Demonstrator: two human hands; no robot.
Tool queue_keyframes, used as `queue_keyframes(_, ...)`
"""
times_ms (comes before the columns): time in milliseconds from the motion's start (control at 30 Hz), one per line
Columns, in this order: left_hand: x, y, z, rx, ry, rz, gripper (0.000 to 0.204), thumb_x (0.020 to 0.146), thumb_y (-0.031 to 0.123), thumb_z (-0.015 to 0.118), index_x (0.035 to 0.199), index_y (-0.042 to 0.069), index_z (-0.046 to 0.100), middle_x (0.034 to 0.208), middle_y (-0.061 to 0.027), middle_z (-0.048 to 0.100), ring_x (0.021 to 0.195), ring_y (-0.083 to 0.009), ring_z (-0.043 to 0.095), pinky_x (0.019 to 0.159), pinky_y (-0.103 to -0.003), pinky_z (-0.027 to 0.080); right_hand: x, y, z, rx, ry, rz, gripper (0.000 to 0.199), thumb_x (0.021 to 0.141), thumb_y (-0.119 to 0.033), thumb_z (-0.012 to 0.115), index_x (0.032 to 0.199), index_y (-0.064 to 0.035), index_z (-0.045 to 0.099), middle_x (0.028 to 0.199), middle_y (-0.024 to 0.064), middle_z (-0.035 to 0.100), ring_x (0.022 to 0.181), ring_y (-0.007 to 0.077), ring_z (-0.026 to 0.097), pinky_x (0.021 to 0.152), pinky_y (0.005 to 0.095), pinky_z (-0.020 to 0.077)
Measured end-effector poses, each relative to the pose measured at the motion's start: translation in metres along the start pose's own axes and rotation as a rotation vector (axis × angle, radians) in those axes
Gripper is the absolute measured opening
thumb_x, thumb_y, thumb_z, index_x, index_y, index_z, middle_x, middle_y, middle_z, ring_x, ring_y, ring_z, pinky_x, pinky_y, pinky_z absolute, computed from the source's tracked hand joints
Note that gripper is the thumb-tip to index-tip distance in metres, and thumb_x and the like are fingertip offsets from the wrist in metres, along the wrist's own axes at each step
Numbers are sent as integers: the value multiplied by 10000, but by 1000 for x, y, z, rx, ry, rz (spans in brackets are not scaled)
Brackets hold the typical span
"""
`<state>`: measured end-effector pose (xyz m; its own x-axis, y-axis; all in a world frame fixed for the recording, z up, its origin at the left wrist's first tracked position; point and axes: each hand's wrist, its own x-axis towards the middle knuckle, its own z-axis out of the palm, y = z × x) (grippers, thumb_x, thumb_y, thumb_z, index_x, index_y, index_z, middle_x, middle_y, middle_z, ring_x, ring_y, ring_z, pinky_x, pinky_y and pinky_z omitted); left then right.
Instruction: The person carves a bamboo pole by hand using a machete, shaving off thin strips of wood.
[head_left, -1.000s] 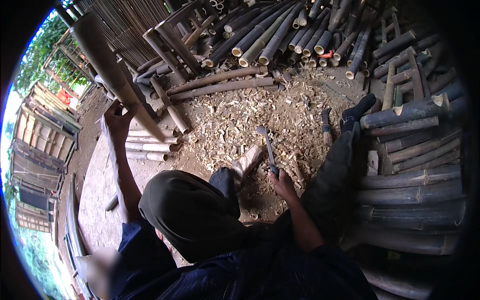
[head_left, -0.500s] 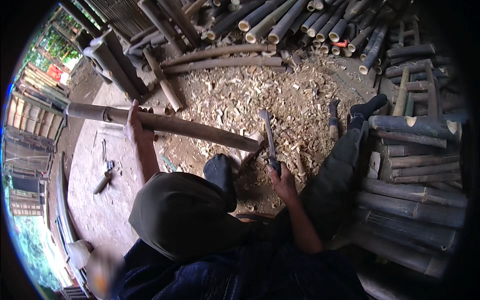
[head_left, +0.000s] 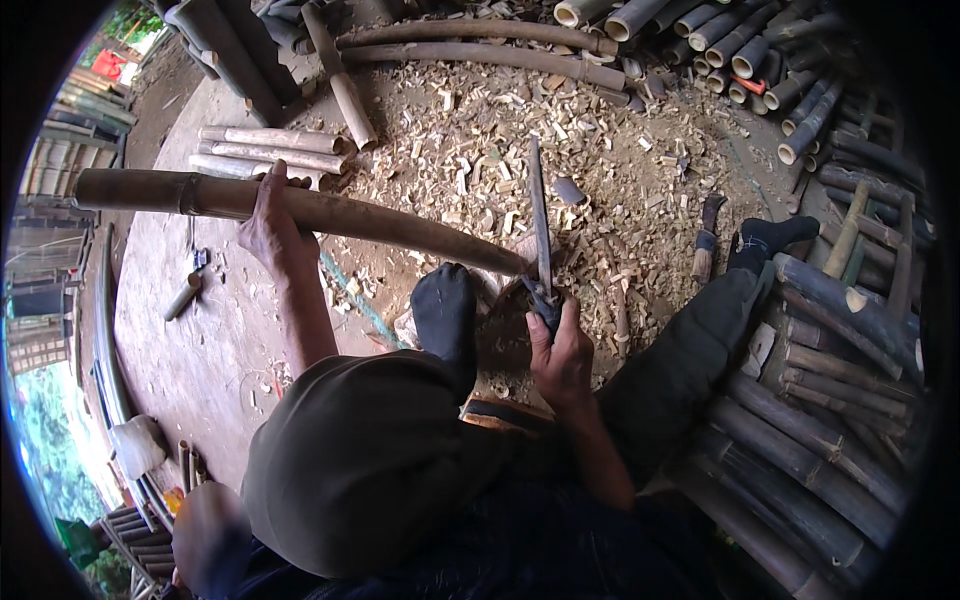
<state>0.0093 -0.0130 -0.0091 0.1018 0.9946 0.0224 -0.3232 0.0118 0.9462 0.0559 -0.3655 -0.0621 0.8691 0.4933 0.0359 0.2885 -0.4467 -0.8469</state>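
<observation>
My left hand [head_left: 275, 222] is wrapped round a long brown bamboo pole [head_left: 390, 222], which slants from the far left down to the middle. The pole's near end lies at a pale wooden block [head_left: 497, 285], beside my dark-socked left foot [head_left: 443, 312]. In my right hand [head_left: 562, 352] is a machete [head_left: 540, 205], held by its dark handle. Its narrow blade points away from me, upright in the picture, just right of the pole's end. Whether blade and pole touch, I cannot tell.
Pale wood chips [head_left: 470, 130] cover the ground ahead. Another knife [head_left: 708, 235] lies by my right foot [head_left: 775, 240]. Cut bamboo poles [head_left: 640, 15] are piled at the far right, with more bamboo [head_left: 800, 450] along the right. Short bamboo pieces [head_left: 270, 140] lie behind the held pole.
The machete has swung from tilting left to nearly upright, and my right hand has moved slightly left. The left end of the pole appears farther left and higher; the whole view has shifted.
</observation>
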Motion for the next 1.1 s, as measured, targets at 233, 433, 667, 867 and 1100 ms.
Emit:
queue_keyframes(233,-11,2,9,7,-32,63,264,820,134,816,928,-78,701,804,-142,695,701,-194,674,667,-330,560,13,27,16,-348,-214,146,263,1030,-266,557,1108,-28,474,781,234,662,726,432,682,611,499,522)
queue_keyframes(433,-15,20,5,-29,16,68,343,777,37,836,1050,-75,663,842,-127,688,711,-187,663,698,-326,566,8,-6,12,1,35,-13,299,1023,-269,561,1157,-14,484,800,237,670,743,439,681,616,497,524)
queue_keyframes(667,-13,7,6,-18,-62,50,374,783,16,823,1084,-90,628,936,-136,683,793,-190,679,771,-344,568,14,29,12,-285,-287,243,352,1027,-346,528,1174,-29,489,931,290,679,883,484,670,744,577,504)
queue_keyframes(867,-6,18,-4,-100,-260,45,378,778,19,826,1091,-73,636,954,-126,676,847,-188,670,823,-318,545,13,-10,2,-138,-77,42,368,1024,-347,546,1150,-6,488,876,266,687,820,456,683,641,515,532)
queue_keyframes(1100,-6,16,-7,-266,-16,-22,484,766,174,886,1089,-67,618,933,-130,667,817,-196,658,765,-336,558,10,43,23,-302,-218,192,445,1004,-425,554,1210,-33,503,850,239,679,761,461,669,652,532,519)
